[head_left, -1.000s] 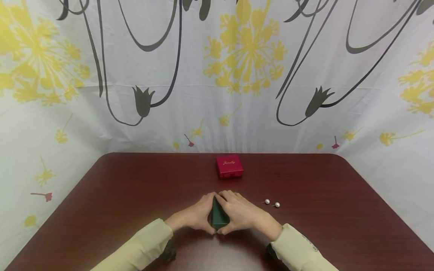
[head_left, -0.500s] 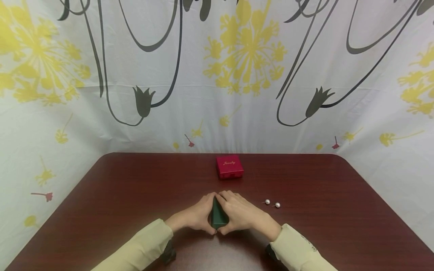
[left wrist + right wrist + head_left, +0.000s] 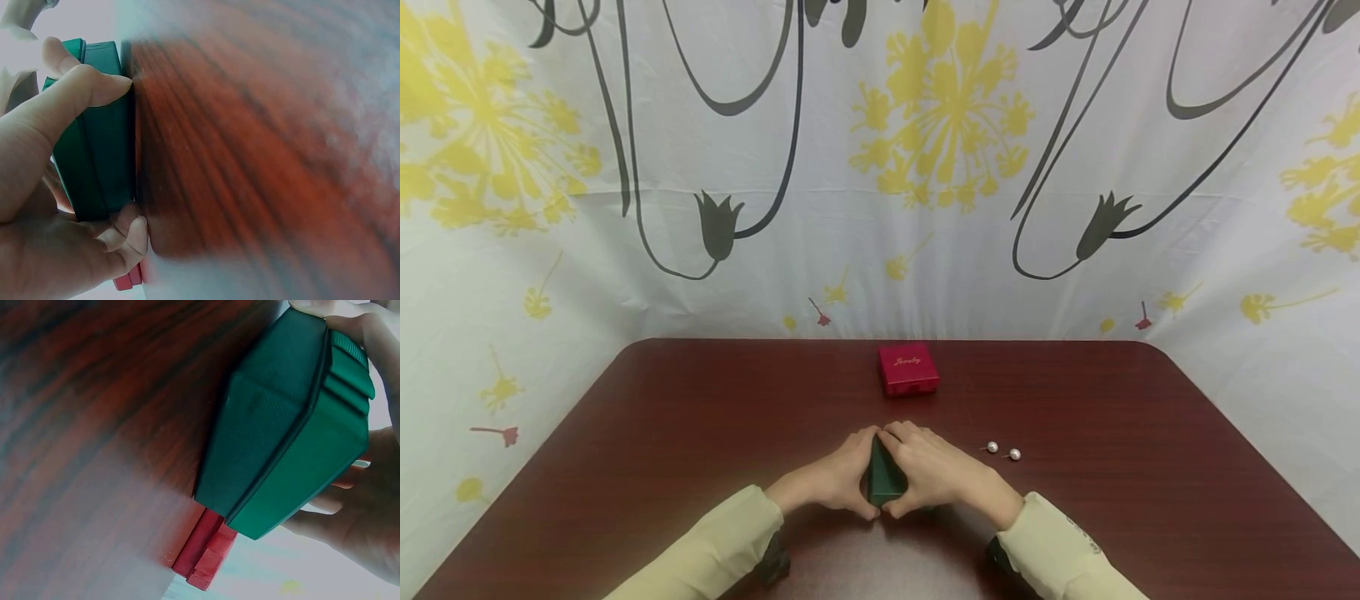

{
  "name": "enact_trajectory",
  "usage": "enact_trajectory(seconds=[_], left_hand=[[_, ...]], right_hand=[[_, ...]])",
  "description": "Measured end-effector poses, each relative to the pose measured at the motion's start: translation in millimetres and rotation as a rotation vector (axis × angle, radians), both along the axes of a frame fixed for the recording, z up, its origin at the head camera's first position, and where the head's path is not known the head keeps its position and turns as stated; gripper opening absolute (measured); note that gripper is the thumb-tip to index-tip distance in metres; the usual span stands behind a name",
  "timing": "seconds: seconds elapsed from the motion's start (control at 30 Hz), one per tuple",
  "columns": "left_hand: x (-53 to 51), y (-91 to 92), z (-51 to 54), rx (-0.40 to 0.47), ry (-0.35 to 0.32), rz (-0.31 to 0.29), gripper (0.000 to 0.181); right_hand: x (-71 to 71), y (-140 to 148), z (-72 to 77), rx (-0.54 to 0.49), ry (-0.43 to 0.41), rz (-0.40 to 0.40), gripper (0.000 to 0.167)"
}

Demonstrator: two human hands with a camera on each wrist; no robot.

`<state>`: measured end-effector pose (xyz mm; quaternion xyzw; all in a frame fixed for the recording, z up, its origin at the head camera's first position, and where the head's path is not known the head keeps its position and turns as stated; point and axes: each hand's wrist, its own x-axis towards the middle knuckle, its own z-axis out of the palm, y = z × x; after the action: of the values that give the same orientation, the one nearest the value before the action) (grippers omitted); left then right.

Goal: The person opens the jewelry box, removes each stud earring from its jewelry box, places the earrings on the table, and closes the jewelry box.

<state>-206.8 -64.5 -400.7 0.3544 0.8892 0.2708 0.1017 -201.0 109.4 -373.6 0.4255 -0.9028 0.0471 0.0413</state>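
Note:
A small dark green box (image 3: 887,481) with a lid sits on the table near the front, between both hands. My left hand (image 3: 835,479) holds it from the left, with the thumb on its near side and fingers toward the far side. From the right my right hand (image 3: 936,473) holds the same box, its thumb near the other thumb. In the left wrist view the box (image 3: 103,156) stands on the wood, thumb across its side. Folded green ribbing shows on the lid of the box (image 3: 269,431) in the right wrist view.
A red box (image 3: 908,371) with gold "Jewelry" lettering lies farther back on the dark wooden table (image 3: 737,400). Two pearl stud earrings, one pearl (image 3: 992,447) and another pearl (image 3: 1015,455), lie right of the hands. A patterned curtain (image 3: 775,167) hangs behind.

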Motion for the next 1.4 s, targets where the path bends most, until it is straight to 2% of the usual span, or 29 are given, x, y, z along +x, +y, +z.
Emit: enact_trajectory(seconds=[0.37,0.73,0.9,1.13,1.4], left_hand=[[0.0,-1.0,0.8,-0.008,0.007,-0.011,0.094],[-0.3,-0.9,1.4,0.009,0.009,-0.017,0.093],[0.4,-1.3,1.7,0.013,-0.004,-0.009,0.094],[1.0,-0.5,1.4,-0.007,0.007,0.025,0.1],[0.1,-0.5,0.2,-0.002,0.009,0.02,0.1]], right_hand=[[0.2,0.7,-1.0,-0.001,0.002,-0.008,0.082],[1.8,1.7,-2.9,-0.017,0.042,0.002,0.082],[3.1,0.1,-1.3,0.001,0.033,-0.008,0.083],[2.4,-4.6,-2.5,0.014,0.079,0.012,0.085],[0.6,-4.3,-3.9,-0.019,0.085,0.02,0.084]])
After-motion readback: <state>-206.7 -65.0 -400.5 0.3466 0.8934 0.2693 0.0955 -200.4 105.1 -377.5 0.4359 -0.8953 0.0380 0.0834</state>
